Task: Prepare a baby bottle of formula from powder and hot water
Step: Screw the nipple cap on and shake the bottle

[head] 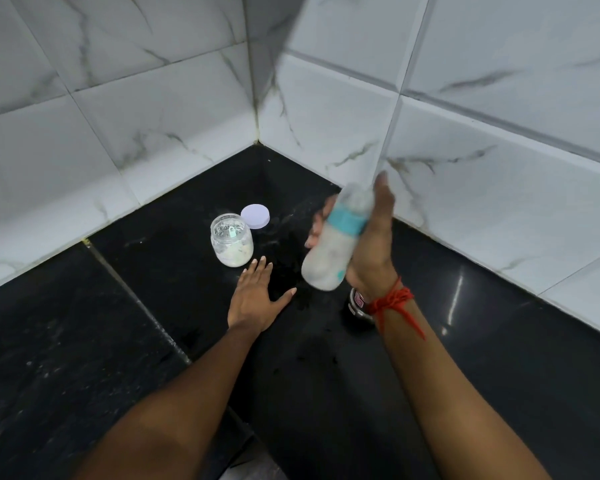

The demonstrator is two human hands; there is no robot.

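My right hand [373,237] grips a baby bottle [333,244] in the air above the black counter. The bottle has a teal collar and a clear cap, holds milky white liquid, is tilted with its top away from me, and is blurred. My left hand [257,296] lies flat on the counter, fingers spread, holding nothing, just in front of an open glass jar [231,242] with white powder at its bottom. The jar's pale lilac lid [255,216] lies flat behind it.
The black stone counter [118,341] runs into a corner of white marble-look wall tiles [153,116]. A small dark object with a red label [359,304] sits on the counter, partly hidden behind my right wrist. Wet patches mark the counter in the middle.
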